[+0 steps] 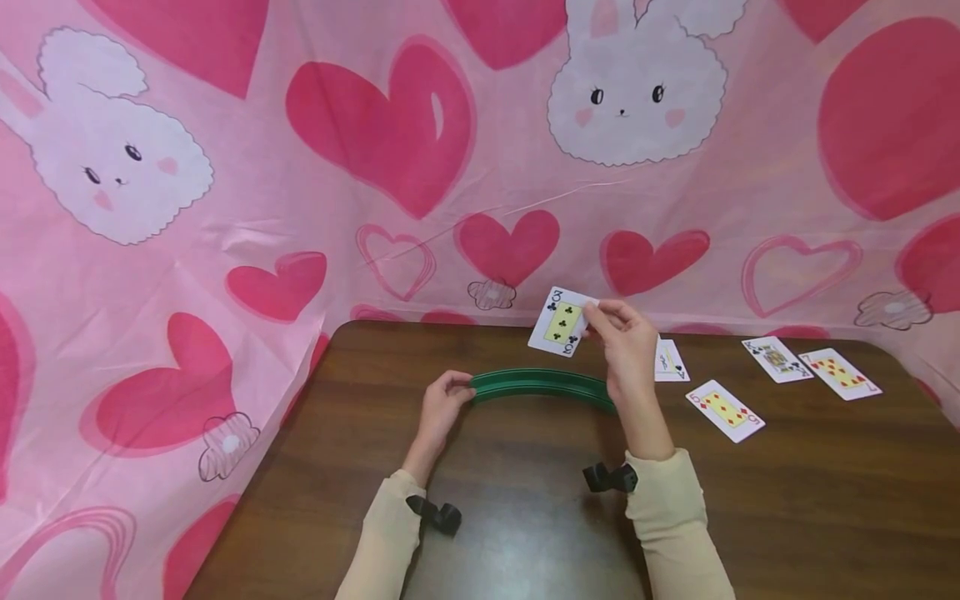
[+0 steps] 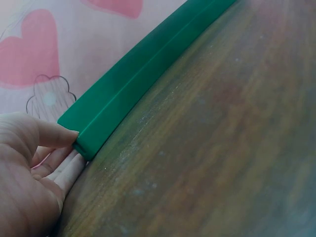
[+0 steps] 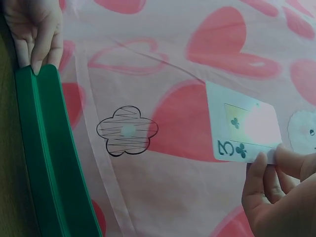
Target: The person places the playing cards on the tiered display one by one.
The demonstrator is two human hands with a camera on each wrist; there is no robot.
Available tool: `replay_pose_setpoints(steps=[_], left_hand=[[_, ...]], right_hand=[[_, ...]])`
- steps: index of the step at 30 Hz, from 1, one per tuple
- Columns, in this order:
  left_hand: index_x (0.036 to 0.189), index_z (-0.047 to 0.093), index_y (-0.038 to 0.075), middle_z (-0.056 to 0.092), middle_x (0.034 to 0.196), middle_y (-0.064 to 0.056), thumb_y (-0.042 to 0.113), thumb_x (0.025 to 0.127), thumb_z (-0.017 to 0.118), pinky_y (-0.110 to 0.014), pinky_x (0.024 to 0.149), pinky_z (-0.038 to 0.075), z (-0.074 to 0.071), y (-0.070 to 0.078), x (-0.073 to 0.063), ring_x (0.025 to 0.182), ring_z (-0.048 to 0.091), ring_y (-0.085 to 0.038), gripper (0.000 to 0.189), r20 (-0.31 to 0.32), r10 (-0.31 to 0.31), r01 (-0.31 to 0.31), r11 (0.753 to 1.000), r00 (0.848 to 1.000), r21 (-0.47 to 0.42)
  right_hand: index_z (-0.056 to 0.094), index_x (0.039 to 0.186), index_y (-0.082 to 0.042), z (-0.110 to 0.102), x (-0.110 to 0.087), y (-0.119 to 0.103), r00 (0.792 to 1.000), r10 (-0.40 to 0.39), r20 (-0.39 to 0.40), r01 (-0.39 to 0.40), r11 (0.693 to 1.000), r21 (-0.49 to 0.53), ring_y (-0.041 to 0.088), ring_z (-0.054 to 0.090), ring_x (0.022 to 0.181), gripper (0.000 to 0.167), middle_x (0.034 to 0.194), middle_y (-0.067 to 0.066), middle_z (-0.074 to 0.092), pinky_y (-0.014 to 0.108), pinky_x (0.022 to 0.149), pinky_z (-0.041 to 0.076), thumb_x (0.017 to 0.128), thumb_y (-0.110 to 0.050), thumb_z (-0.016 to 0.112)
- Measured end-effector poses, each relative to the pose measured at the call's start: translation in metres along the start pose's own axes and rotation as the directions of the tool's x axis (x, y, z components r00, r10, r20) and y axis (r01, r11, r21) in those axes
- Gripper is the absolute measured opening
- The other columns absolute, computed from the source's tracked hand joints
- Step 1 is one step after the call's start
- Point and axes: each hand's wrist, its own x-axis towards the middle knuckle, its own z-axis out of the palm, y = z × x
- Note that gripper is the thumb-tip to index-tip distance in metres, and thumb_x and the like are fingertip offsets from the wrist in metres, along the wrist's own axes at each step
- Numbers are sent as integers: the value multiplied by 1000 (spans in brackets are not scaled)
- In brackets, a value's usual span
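Observation:
A curved green card holder [image 1: 536, 382] with lengthwise grooves stands on the wooden table. My left hand [image 1: 444, 402] pinches its left end, thumb on the near side in the left wrist view, where the holder [image 2: 133, 74] stretches away to the upper right. Beyond the holder, my right hand [image 1: 626, 346] pinches a playing card [image 1: 561, 322], the three of clubs, by one edge between thumb and fingers. The card [image 3: 239, 123] is raised with its face showing, apart from the holder. My right hand and wrist hide the holder's right end in the head view.
Face up on the table [image 1: 810, 500] at the right lie a five of diamonds [image 1: 726, 411], a king [image 1: 777, 359], a seven of hearts [image 1: 840, 373] and a partly hidden card [image 1: 671, 361] behind my right hand. A pink heart-print cloth [image 1: 517, 183] hangs behind the table.

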Motion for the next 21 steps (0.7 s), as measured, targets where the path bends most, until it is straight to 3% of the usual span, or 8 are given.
replay_pose_setpoints(steps=[3,9,12,19,21], left_hand=[[116,67,-10,68,115,-23,-4,97,66,-27,85,52,-1,5,-1,98,66,-22,20,15,-2,2,1000,1000,8],[114,65,-13,68,113,-26,-6,96,64,-27,84,52,-1,35,-19,96,66,-22,19,38,20,-21,1000,999,11],[113,66,-13,68,111,-26,-7,96,64,-27,83,52,-1,39,-21,96,66,-22,18,33,29,-29,1000,999,6],[112,70,-4,71,110,-15,-1,96,68,-29,84,53,2,0,0,95,67,-19,16,-19,6,-6,1000,1000,10],[112,70,-2,70,112,-15,0,97,68,-32,88,53,2,1,0,98,67,-22,16,-18,-8,8,1000,1000,14]], right_hand=[[70,104,0,1,-1,1,999,28,39,-26,999,-39,11,66,72,11,84,-5,75,22,73,57,95,-5,74],[70,109,1,5,-3,3,995,57,77,-48,992,-116,13,67,77,16,87,-5,75,23,79,57,95,-7,75],[70,110,2,7,-4,5,994,67,81,-55,989,-139,14,67,77,18,86,-7,74,25,82,57,96,-8,75],[67,119,7,12,-6,12,990,91,108,-70,981,-181,13,68,82,29,91,-6,74,33,91,56,97,-10,73],[68,118,7,13,-6,14,989,92,112,-70,980,-188,15,69,83,27,92,-4,74,32,90,57,97,-10,73]])
